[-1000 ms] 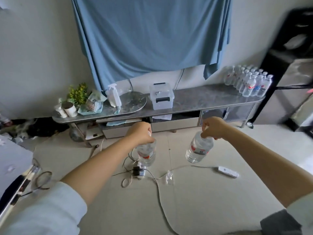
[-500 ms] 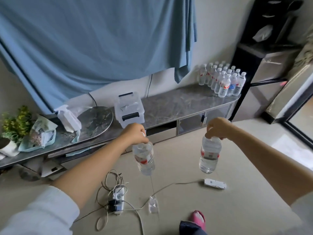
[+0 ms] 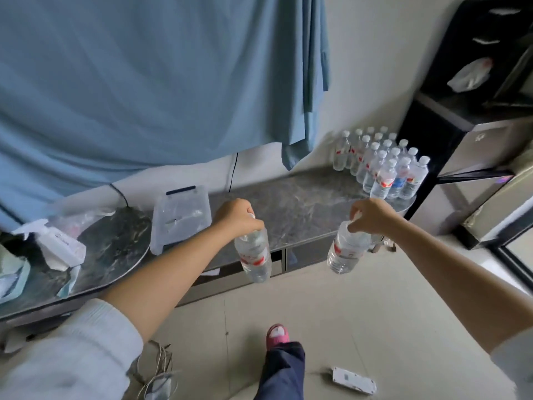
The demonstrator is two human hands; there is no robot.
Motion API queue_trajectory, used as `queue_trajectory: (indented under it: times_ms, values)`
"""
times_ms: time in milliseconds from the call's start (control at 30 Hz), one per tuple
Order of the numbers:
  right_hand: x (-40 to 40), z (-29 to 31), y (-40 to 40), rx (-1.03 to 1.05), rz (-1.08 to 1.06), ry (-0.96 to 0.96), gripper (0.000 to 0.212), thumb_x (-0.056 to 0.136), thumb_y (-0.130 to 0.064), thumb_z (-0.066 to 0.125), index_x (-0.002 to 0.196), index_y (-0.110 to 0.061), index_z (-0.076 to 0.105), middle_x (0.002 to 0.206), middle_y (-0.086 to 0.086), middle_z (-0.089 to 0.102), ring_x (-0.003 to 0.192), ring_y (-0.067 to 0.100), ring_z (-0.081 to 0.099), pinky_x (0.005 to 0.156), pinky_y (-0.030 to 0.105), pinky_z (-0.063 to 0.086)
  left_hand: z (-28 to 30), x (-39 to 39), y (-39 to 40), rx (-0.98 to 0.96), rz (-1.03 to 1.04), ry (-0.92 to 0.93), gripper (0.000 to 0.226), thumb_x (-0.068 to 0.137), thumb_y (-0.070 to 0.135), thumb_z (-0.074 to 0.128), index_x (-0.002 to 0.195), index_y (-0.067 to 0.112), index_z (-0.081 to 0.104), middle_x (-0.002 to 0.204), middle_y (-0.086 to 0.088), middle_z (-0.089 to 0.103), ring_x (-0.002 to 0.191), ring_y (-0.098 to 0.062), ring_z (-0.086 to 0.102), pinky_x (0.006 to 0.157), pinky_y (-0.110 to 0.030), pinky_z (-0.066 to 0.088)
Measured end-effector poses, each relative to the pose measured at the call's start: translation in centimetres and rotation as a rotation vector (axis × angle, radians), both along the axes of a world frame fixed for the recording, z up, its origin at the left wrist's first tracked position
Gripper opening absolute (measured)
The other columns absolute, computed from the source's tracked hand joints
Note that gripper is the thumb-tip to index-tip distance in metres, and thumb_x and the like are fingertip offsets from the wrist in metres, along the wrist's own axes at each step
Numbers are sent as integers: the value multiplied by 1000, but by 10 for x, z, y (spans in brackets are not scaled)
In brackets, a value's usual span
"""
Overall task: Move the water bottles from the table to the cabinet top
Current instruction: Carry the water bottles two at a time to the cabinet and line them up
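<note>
Water bottles, two in transit: our left hand [image 3: 235, 216] has its fingers curled over the cap and neck of the left bottle [image 3: 255, 256], which hangs below the fist, tilted slightly, in front of the cabinet's front edge. Our right hand [image 3: 370, 216] pinches the right bottle [image 3: 346, 251] at its cap, fingers bent round it; the bottle dangles below the hand, leaning, above the floor just before the cabinet. Both bottles are clear with a red-and-white label band; the print is too blurred to read. No brand legible.

Beyond the hands, the cabinet top [image 3: 302, 197] is dark marbled stone. At its right end stands a cluster of bottles [image 3: 380, 163], upright, white caps, touching one another; most carry red labels, one shows blue. Writing unreadable. Left of our left hand sits a clear plastic box [image 3: 180, 215] with a dark handle, then a white spray bottle [image 3: 54, 243] on a round marbled slab. A blue curtain [image 3: 144, 82] hangs behind. On the floor, a white power strip [image 3: 353, 379] lies near our pink slipper [image 3: 277, 336].
</note>
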State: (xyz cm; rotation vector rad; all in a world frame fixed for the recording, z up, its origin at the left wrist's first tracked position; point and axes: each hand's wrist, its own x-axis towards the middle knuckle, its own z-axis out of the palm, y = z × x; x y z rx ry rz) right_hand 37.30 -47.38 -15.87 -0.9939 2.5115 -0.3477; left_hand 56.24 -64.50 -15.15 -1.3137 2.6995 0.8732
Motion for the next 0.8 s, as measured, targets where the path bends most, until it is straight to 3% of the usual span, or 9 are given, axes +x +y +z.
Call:
queue_trajectory:
  times_ms: [167, 367, 533, 633, 800]
  values:
    - [-72, -9, -41, 58, 24, -20, 12, 75, -11, 67, 86, -13, 62, 89, 7, 54, 79, 22, 52, 54, 22, 39, -9, -77, -52, -17, -65, 8, 27, 73, 20, 67, 56, 20, 46, 79, 0, 58, 77, -19, 53, 55, -22, 36]
    - [-150, -20, -81, 128, 0, -9, 30, 74, -10, 66, 62, -26, 44, 86, 2, 50, 80, 19, 47, 49, 15, 29, -26, -172, -110, 72, -158, 7, 31, 73, 20, 67, 55, 21, 41, 61, 9, 47, 71, -17, 49, 51, -20, 32]
    - [-206, -27, -100, 137, -29, 28, 16, 74, -9, 65, 88, -16, 61, 83, -1, 47, 82, 18, 46, 49, 15, 28, -30, -244, -132, 100, -210, 20, 32, 74, 23, 67, 57, 22, 40, 61, 10, 45, 75, -18, 49, 52, -20, 31]
    - [-244, -37, -107, 161, -32, 7, 17, 74, -11, 65, 87, -19, 57, 77, -7, 43, 83, 17, 46, 50, 14, 28, -39, -288, -140, 146, -218, 20, 32, 74, 23, 67, 58, 22, 39, 64, 11, 44, 78, -16, 49, 51, -19, 31]
    - [-314, -55, -124, 215, 32, -21, 18, 76, -13, 64, 84, -21, 51, 94, -3, 46, 83, 15, 47, 51, 14, 31, -56, -371, -149, 201, -168, -6, 33, 77, 23, 66, 57, 22, 39, 65, 7, 47, 78, -17, 49, 51, -21, 31]
